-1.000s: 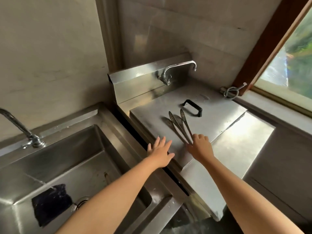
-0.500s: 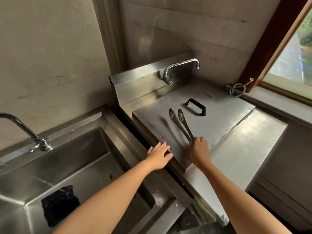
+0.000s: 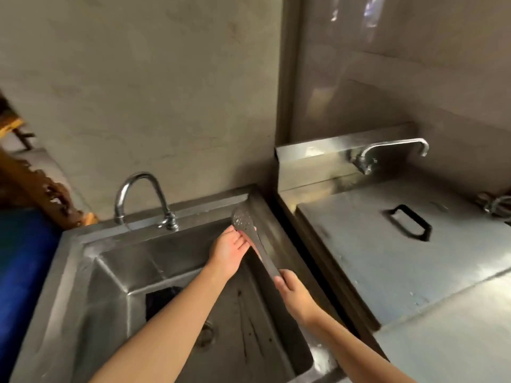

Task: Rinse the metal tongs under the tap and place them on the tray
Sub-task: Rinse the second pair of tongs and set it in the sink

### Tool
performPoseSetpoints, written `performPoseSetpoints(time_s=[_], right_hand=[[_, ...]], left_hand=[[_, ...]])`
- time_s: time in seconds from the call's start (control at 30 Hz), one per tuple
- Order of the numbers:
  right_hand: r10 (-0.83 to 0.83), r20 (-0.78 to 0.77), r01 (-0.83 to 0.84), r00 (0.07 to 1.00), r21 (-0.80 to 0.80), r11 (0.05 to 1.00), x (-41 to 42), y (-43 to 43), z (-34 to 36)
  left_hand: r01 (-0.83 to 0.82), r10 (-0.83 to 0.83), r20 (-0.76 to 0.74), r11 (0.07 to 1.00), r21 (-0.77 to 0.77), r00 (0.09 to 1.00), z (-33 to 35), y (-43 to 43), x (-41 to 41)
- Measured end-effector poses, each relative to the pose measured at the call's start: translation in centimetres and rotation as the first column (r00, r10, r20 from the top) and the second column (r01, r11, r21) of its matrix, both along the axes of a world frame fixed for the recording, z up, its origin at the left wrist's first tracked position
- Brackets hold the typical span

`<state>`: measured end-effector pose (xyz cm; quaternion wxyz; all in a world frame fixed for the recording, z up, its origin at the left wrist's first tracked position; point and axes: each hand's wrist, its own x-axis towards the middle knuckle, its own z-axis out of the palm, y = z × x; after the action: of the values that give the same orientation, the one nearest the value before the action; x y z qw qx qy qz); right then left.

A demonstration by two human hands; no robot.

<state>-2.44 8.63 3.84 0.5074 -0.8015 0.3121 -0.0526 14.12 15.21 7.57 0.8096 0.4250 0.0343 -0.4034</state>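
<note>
The metal tongs (image 3: 250, 236) with perforated tips are held over the right side of the steel sink (image 3: 83, 261), tips pointing up and away. My right hand (image 3: 290, 293) grips their handle end. My left hand (image 3: 229, 251) is palm up with straight fingers touching the tongs near the middle. The curved tap (image 3: 138, 194) stands at the sink's back, left of the tongs; no water stream is plain to see. The flat steel tray (image 3: 373, 261) with a black handle (image 3: 406, 222) lies to the right.
A second tap (image 3: 387, 154) is mounted on the splashback behind the tray. A dark cloth (image 3: 160, 299) lies in the sink bottom near the drain (image 3: 206, 333). A coiled hose fitting (image 3: 497, 204) is at the far right. Something blue (image 3: 25, 272) is at the left.
My right hand lifted the tongs off the tray and carried them left over the sink. My left hand left the tray's edge and now touches the tongs. The view turned left.
</note>
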Motion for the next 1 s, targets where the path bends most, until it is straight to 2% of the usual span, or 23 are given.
performPoseSetpoints(time_s=[0.13, 0.27, 0.37, 0.5, 0.6, 0.63, 0.7, 0.77, 0.9, 1.0], right_hand=[[0.149, -0.042, -0.142, 0.988, 0.139, 0.980, 3.9, 5.2, -1.5], [0.244, -0.071, -0.221, 0.967, 0.235, 0.946, 7.5, 8.8, -3.0], [0.312, -0.093, -0.293, 0.946, 0.176, 0.940, 11.0, 11.1, -4.2], [0.312, -0.149, -0.319, 0.938, -0.031, 0.947, 16.4, 14.4, -6.7], [0.261, -0.053, -0.265, 0.964, -0.107, 0.958, 21.2, 16.5, -7.3], [0.236, -0.024, -0.237, 0.971, -0.070, 0.969, 22.8, 17.0, -7.5], [0.175, 0.000, -0.173, 0.985, 0.150, 0.973, 25.5, 17.8, -7.6], [0.134, 0.009, -0.129, 0.991, 0.334, 0.933, 27.3, 18.4, -8.1], [0.075, 0.074, -0.099, 0.994, 0.411, 0.906, 28.6, 19.4, -8.8], [-0.011, 0.077, -0.023, 0.997, 0.418, 0.908, 28.8, 19.6, -9.7]], left_hand=[[-0.164, 0.164, -0.074, 0.986, 0.011, 0.984, -2.2, 6.1, 3.3], [-0.250, 0.259, -0.113, 0.965, 0.084, 0.959, -3.6, 11.0, 6.1], [-0.308, 0.323, -0.092, 0.940, 0.144, 0.942, -4.8, 14.1, 8.8], [-0.315, 0.338, -0.075, 0.923, 0.219, 0.938, -6.7, 16.9, 12.8], [-0.307, 0.337, -0.102, 0.924, 0.229, 0.936, -7.9, 18.1, 15.7], [-0.303, 0.334, -0.104, 0.924, 0.234, 0.937, -8.3, 18.3, 16.6], [-0.306, 0.340, -0.103, 0.918, 0.252, 0.935, -9.1, 18.9, 18.4], [-0.299, 0.334, -0.092, 0.914, 0.276, 0.938, -9.7, 19.4, 19.8], [-0.220, 0.193, 0.108, 0.902, 0.373, 0.975, -10.1, 20.1, 22.1], [-0.274, 0.197, 0.213, 0.854, 0.441, 0.957, -10.4, 19.4, 23.4]])
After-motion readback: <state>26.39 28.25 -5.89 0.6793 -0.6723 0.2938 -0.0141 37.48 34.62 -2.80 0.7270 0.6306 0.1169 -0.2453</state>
